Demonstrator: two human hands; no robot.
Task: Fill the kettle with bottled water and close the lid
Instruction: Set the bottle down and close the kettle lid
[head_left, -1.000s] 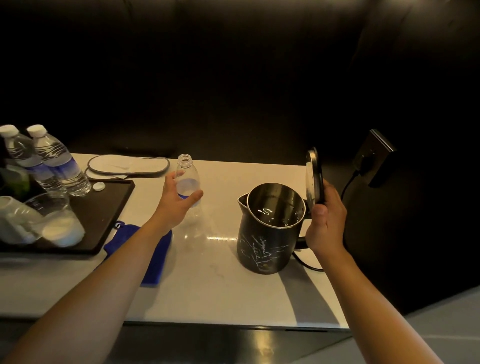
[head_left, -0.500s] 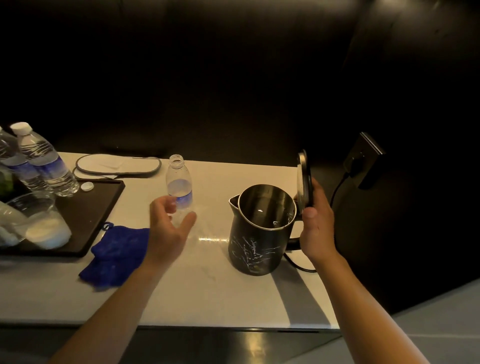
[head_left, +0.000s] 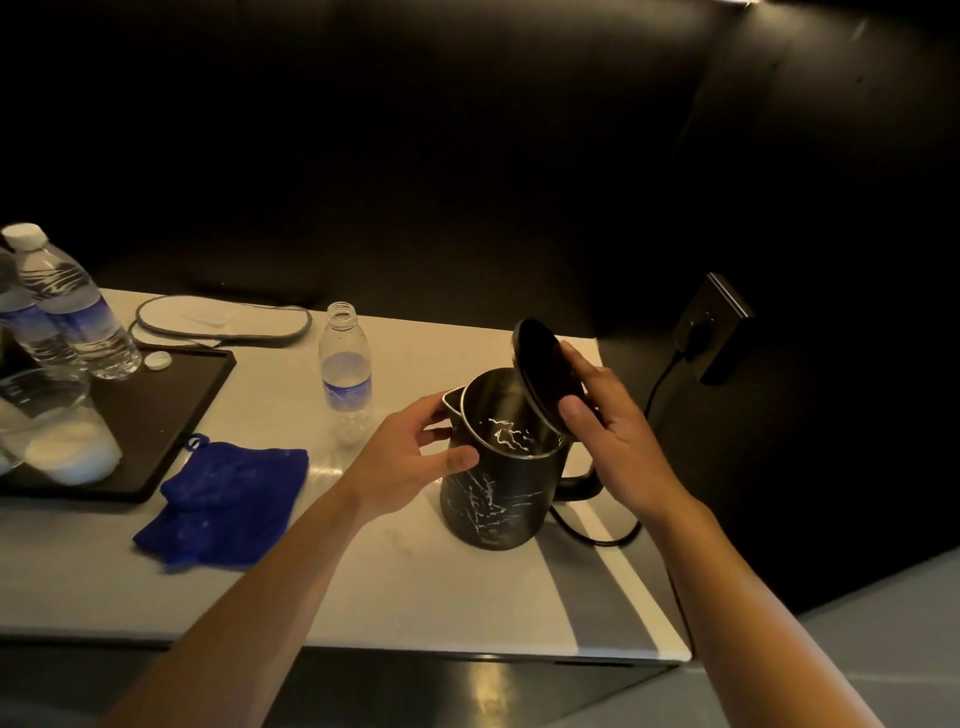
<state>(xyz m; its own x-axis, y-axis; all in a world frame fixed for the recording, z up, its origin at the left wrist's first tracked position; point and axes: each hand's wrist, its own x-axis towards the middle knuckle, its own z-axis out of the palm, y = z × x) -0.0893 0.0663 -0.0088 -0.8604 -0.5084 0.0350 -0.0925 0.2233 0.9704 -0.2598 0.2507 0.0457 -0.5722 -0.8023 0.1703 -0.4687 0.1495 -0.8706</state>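
Observation:
A black kettle with white marble veining stands on the white counter, water glinting inside it. Its round black lid is hinged at the handle side and tilted about halfway down over the opening. My right hand lies on the lid's outer face, fingers and thumb pressing it. My left hand wraps the kettle's left side below the spout. An uncapped clear water bottle with a blue label stands upright behind my left hand, untouched.
A black tray at the left carries two capped water bottles, a white bottle cap and upturned glasses. A blue cloth lies by the tray. White slippers lie behind. The kettle's cord runs to a wall socket.
My left hand let go of the open bottle, leaving it standing, and moved right onto the kettle's side. My right hand has swung the lid from upright to halfway down.

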